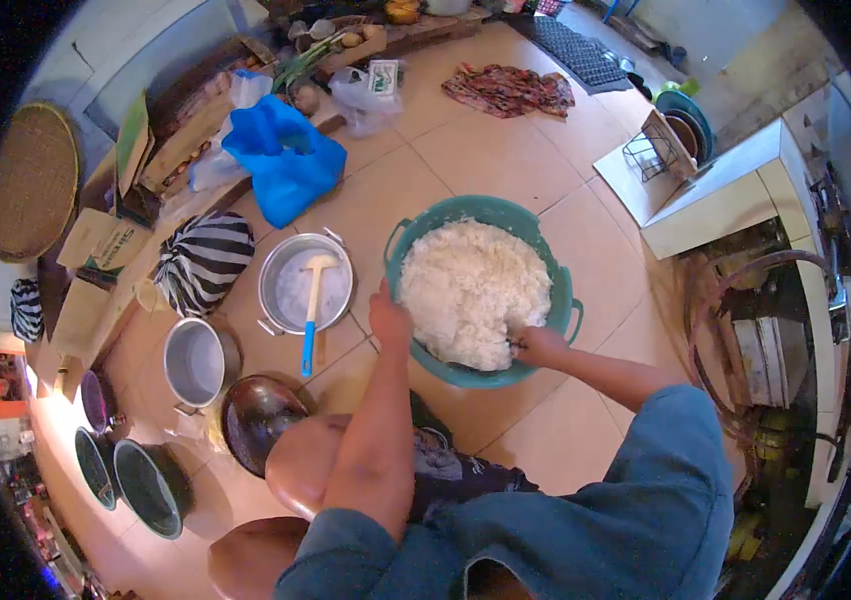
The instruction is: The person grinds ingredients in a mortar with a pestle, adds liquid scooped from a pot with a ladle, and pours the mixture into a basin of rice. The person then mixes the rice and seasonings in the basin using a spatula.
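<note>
White rice (475, 285) is heaped in a green plastic basin (485, 378) with side handles, standing on the tiled floor. My left hand (390, 318) is closed on the basin's left rim. At the lower right of the rice, my right hand (542, 347) is closed, its fingertips partly sunk in the grains. A small dark bit shows at those fingers; what it belongs to is hidden. Left of the basin sits a metal pot (280, 310) with whitish residue inside. Across it lies a wooden paddle (313, 295) with a blue handle.
Another metal pot (197, 362) and a dark round-bottomed pan (257, 425) stand near my legs. Dark tubs (152, 490) are at lower left. A blue plastic bag (285, 165) and a striped bundle (207, 262) lie beyond the pots. A tiled counter (735, 195) borders the right.
</note>
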